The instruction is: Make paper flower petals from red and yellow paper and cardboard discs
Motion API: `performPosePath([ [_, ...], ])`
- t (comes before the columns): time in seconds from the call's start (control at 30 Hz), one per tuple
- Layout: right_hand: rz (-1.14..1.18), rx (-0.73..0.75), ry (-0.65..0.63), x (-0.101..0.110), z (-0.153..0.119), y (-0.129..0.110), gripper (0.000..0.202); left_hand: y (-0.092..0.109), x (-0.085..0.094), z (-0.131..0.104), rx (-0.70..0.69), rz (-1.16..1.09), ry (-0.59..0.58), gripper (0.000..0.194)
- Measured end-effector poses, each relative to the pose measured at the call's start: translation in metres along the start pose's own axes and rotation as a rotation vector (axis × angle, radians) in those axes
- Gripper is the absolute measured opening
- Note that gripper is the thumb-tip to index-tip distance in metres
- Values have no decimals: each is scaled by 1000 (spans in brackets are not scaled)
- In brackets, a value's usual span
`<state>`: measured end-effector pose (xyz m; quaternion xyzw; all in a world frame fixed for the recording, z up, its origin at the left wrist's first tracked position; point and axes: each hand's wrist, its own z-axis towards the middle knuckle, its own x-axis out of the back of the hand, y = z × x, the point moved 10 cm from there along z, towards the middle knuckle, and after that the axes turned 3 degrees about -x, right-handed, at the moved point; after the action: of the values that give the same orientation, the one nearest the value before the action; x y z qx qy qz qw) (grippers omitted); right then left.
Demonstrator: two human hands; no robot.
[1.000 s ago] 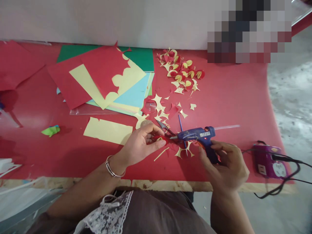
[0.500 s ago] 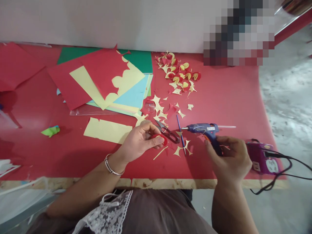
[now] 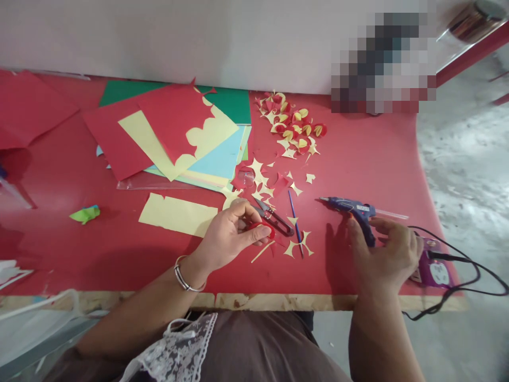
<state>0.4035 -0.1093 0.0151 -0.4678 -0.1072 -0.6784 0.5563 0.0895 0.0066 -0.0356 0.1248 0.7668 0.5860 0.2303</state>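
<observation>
My left hand (image 3: 234,233) pinches a small red paper piece (image 3: 272,229) between thumb and fingers, low over the table. My right hand (image 3: 387,254) grips the handle of a blue glue gun (image 3: 352,207), whose nozzle points left and whose clear glue stick pokes out at the back. Thread snips (image 3: 280,222) lie just right of my left hand, beside a thin blue stick (image 3: 295,220). Yellow scraps (image 3: 292,246) lie around the stick's lower end. Under my left fingers, part of the red piece is hidden.
Red, yellow, blue and green paper sheets (image 3: 214,127) overlap at the upper left. Red and yellow paper petals (image 3: 296,127) are heaped farther back. A yellow strip (image 3: 178,215) and a green scrap (image 3: 85,214) lie left. A purple power box (image 3: 437,273) with black cables sits right.
My right hand has moved right with the glue gun, away from the snips and blue stick. My left hand stays nearly in place, still pinching the red piece.
</observation>
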Motion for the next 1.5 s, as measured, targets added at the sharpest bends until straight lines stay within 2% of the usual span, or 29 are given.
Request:
performPosePath([
  [0.07, 96, 101, -11, 8, -9, -40, 32, 0, 1, -1, -20, 33, 21, 34],
  [0.13, 247, 145, -169, 3, -20, -81, 25, -1, 1, -2, -28, 85, 31, 35],
  [0.23, 462, 293, -438, -12, -42, -146, 18, 0, 1, -2, -46, 148, 36, 36],
  [0.33, 566, 336, -488, -18, -49, -174, 8, 2, 1, -2, -69, 201, 46, 38],
  [0.5, 616, 327, -461, -24, -46, -178, 11, 0, -2, -5, -25, 169, 15, 39],
  [0.67, 614, 281, -452, -25, -44, -175, 14, 6, -1, -4, -29, 115, -50, 25],
  [0.8, 616, 265, -441, -25, -44, -173, 13, 3, 3, -2, -5, 58, -79, 14],
  [1.03, 615, 258, -438, -28, -46, -172, 12, -4, -1, 0, -23, 17, -95, 19],
  [1.2, 613, 258, -441, -30, -49, -172, 11, 1, -5, 1, -74, 65, -107, 17],
  [1.37, 593, 259, -424, -30, -51, -171, 10, 3, -6, 0, -101, 85, -85, 14],
  [1.5, 592, 266, -405, -27, -54, -170, 7, 1, -5, -1, -109, 90, -58, 22],
])
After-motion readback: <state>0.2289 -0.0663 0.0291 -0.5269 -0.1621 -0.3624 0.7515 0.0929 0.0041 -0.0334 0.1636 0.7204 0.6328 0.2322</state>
